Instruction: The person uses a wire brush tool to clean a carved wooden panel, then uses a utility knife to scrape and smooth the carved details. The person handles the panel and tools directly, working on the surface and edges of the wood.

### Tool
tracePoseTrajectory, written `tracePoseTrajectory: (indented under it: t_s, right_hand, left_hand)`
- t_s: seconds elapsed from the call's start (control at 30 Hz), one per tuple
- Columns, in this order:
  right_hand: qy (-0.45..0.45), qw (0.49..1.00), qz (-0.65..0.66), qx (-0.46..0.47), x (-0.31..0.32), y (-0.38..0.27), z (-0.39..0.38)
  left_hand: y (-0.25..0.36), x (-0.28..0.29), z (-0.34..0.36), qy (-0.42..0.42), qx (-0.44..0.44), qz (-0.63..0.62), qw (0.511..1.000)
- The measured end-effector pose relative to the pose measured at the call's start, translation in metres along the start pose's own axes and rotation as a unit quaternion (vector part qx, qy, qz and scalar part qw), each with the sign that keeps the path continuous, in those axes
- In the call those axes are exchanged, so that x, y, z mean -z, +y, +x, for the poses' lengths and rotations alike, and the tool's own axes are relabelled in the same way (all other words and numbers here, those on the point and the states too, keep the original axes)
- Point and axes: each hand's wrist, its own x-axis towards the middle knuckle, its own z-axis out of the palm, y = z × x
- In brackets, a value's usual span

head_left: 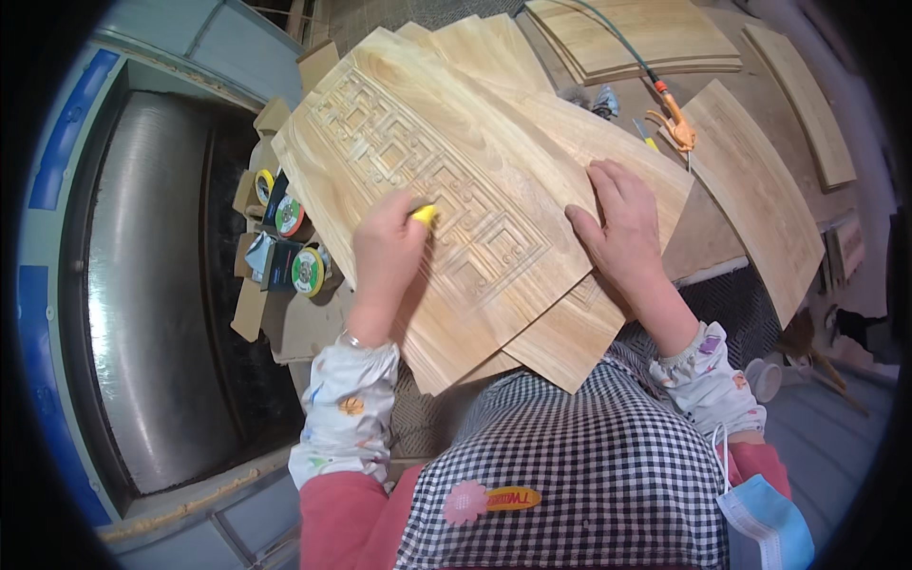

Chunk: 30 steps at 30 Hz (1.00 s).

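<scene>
A pale wooden panel (446, 328), carved with a band of square fretwork, lies slantwise in front of me on top of other wooden panels (570, 347). My left hand (388, 249) is closed over the carving, gripping a small tool with a yellow end (425, 215). The rest of that tool is hidden in the fist, so its kind does not show. At the panel's right edge, my right hand (622, 223) rests with fingers stretched out and thumb apart, pressing on the wood.
An orange air blow gun (677, 128) on a green hose lies beyond my right hand, near a loose panel (760, 199). More boards (646, 43) are stacked at the far right. Left stand open cardboard boxes with round tape-like rolls (308, 272) and a large metal drum (142, 285).
</scene>
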Motion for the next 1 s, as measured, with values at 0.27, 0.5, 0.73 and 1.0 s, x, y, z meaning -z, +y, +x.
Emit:
tracePoseTrajectory:
  t_s: [0.27,0.5,0.73,1.0]
  right_hand:
    - [0.009,1.000,-0.001,0.015,-0.004,-0.006,-0.001]
    - [0.049,0.995,0.053,-0.067,-0.019,0.001,-0.020]
    - [0.013,0.999,0.038,-0.023,-0.001,-0.016,-0.009]
    - [0.043,0.999,0.030,-0.014,-0.016,-0.008,-0.015]
  left_hand:
    - [-0.033,0.026,-0.001,-0.018,0.064,-0.069,0.995]
    - [-0.035,-0.024,0.048,-0.052,-0.047,-0.073,0.995]
    - [-0.060,-0.003,0.036,-0.097,-0.074,0.011,0.992]
    - [-0.073,-0.001,0.036,-0.122,-0.093,0.000,0.988]
